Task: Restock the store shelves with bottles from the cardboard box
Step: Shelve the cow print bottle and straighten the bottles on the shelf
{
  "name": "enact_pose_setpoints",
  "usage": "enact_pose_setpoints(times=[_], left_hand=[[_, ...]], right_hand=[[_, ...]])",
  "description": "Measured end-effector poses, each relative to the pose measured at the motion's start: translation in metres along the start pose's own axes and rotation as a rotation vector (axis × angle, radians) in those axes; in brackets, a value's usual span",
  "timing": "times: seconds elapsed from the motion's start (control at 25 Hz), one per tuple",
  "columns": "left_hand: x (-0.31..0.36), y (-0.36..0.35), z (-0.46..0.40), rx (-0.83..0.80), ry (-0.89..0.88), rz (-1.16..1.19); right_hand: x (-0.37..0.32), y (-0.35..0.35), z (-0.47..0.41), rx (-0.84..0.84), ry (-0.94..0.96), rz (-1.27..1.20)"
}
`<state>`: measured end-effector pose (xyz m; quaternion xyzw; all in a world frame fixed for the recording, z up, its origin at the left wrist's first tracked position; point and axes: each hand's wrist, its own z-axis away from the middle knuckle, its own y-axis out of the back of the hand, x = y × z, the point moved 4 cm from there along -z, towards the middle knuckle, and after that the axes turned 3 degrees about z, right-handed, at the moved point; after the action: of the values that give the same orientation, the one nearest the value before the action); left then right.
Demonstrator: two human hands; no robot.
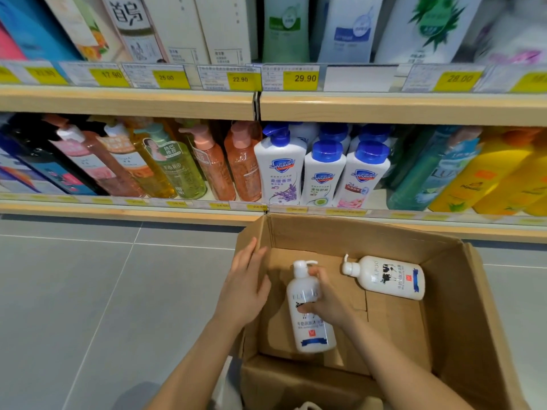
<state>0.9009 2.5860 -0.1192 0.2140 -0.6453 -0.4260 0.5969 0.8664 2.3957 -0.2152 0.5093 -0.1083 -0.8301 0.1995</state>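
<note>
An open cardboard box (461,306) stands on the floor in front of the shelves. Two white pump bottles are inside it. My right hand (327,300) is closed around the nearer bottle (310,329), thumb across its label, pump pointing toward the shelf. The second bottle (390,278) lies on its side on the box floor at the far right. My left hand (245,288) rests flat on the box's left wall, fingers apart, holding nothing.
The lower shelf (130,213) holds orange, green and yellow bottles and three white bottles with blue caps (322,173) just behind the box. An upper shelf (384,109) carries yellow price tags and tall bottles. Grey tiled floor (88,291) lies to the left.
</note>
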Motion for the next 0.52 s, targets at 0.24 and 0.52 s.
enact_pose_setpoints(times=[0.24,0.52], left_hand=[[0.031,0.014,-0.042,0.011,-0.175,-0.093],[0.094,0.056,-0.065,-0.123,0.016,0.52]], right_hand=[[-0.077,0.06,0.001,0.156,0.137,-0.026],[-0.221,0.125,0.04,0.251,0.349,0.066]])
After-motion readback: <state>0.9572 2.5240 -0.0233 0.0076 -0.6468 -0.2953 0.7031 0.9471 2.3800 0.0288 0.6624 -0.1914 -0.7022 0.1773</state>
